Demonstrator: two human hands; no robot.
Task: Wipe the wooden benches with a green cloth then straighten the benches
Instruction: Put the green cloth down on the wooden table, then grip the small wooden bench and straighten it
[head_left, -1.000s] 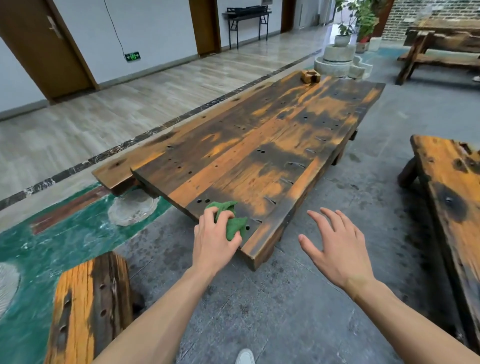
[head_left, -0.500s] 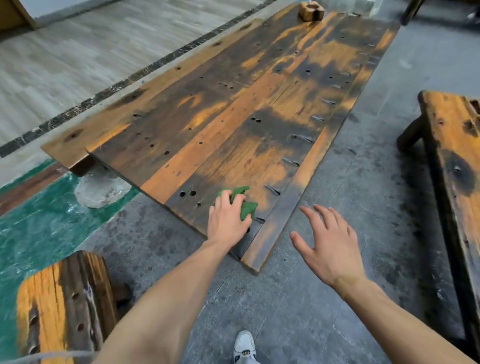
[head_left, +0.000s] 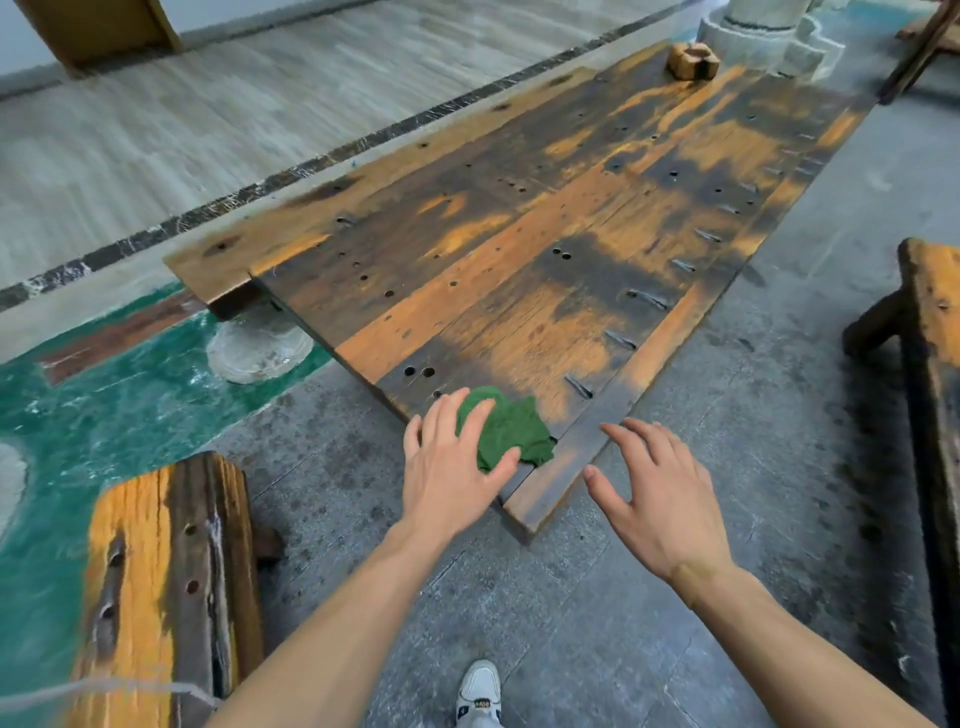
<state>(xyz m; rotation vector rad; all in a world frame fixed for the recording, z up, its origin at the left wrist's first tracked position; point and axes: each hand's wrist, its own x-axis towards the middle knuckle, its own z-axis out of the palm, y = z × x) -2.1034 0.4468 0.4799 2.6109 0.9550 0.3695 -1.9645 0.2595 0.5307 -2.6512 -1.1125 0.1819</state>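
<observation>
A crumpled green cloth (head_left: 519, 431) lies on the near corner of a long, low wooden table (head_left: 519, 234) made of worn orange and black planks. My left hand (head_left: 447, 467) rests flat on the cloth's left part, its fingers spread and not curled around it. Just right of the cloth, my right hand (head_left: 654, 499) hovers over the table's corner edge with the fingers apart and nothing in it. One wooden bench (head_left: 156, 597) stands at the lower left, and another bench (head_left: 935, 338) runs along the right edge.
A small wooden block (head_left: 691, 60) sits at the table's far end, with a stone planter base (head_left: 769, 31) behind it. A round stone foot (head_left: 260, 348) shows under the table's left side. My white shoe (head_left: 478, 691) is on the grey floor.
My left hand's fingers have uncurled from the cloth and now lie spread over it, and the cloth has flattened out. My right hand has moved closer to the table corner.
</observation>
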